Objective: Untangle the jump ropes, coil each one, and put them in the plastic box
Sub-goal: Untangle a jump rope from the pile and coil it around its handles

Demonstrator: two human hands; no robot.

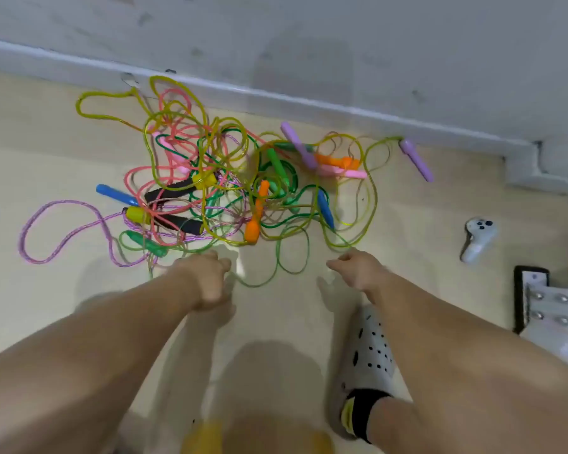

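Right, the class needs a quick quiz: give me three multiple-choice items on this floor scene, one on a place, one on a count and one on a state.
1. Where is the white plastic game controller?
A. on the pale floor, right of the coloured jump ropes
B. among the ropes
C. in a hand

2. How many purple plastic rope handles show?
A. one
B. two
C. four

3. The jump ropes are:
A. coiled singly
B. tangled in one heap
C. boxed

Key:
1 A, it lies apart at the right.
2 B, one lies in the heap and one farther right.
3 B, the cords cross all over.
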